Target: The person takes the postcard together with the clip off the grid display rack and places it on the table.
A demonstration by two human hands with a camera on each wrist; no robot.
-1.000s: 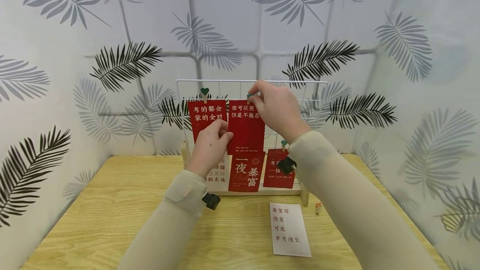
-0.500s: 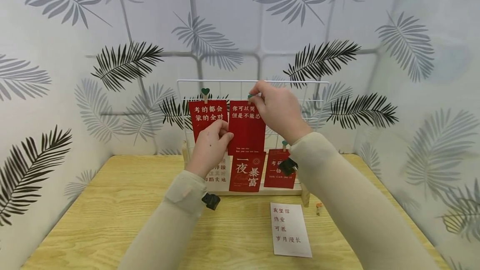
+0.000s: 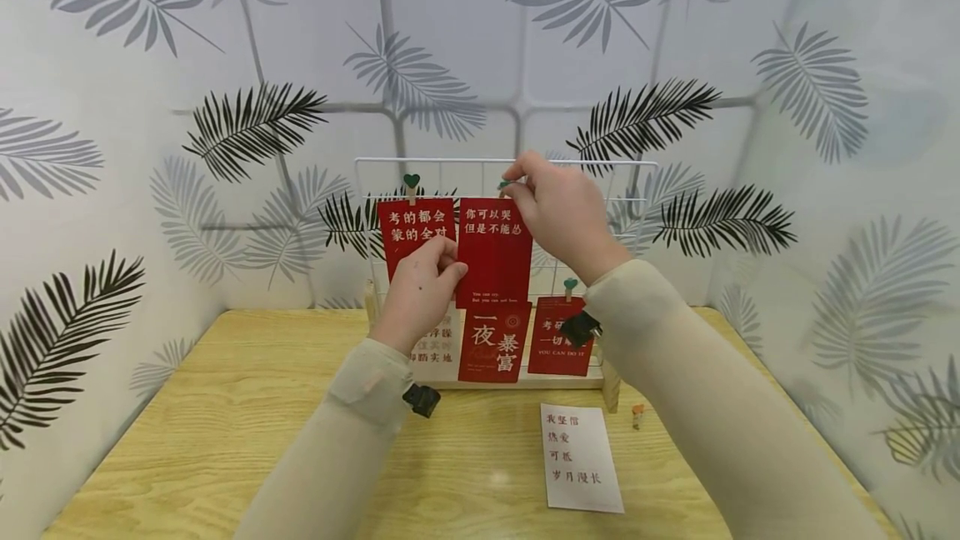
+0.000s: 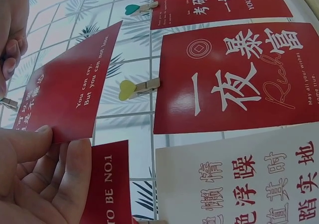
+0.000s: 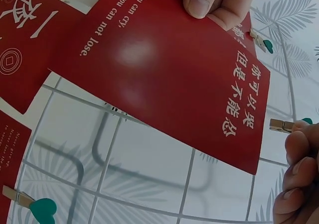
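Note:
My left hand pinches the left edge of a red card with white Chinese lettering, thumb in front. The card stands before a white wire grid. My right hand is just above the card's top edge and pinches a small wooden clothespin with a green heart. In the right wrist view the clothespin's tip lies right by the card's top edge, not over it. Another red card hangs to the left under a green-heart clothespin, partly covered by my left hand.
Lower on the grid hang a red card, a smaller red card and a white card, with heart clothespins. A white card lies on the wooden table in front, near a small orange-topped figure.
My right hand has risen slightly, lifting the clothespin up from the card's top edge, so more of the lettering shows. My left hand holds the card in nearly the same place.

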